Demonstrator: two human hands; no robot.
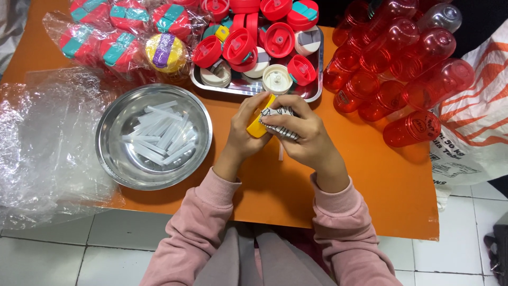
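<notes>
Gripping a yellow lid (257, 124), the left hand (244, 132) steadies it while the right hand (302, 132) presses a striped cloth (279, 122) against it; straws bowl (153, 136) sits left.

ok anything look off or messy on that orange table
Nothing is spilled or broken. The red bottles lie tumbled on their sides in a loose heap at the right, and one yellow-and-purple lid stands out among the bagged red-and-teal lids.

Bowl (108, 140) of straws (159, 132) left of hands; tray (312, 95) of caps (279, 39) behind; bottles (402, 69) piled right; plastic sheet (37, 148) far left.
</notes>
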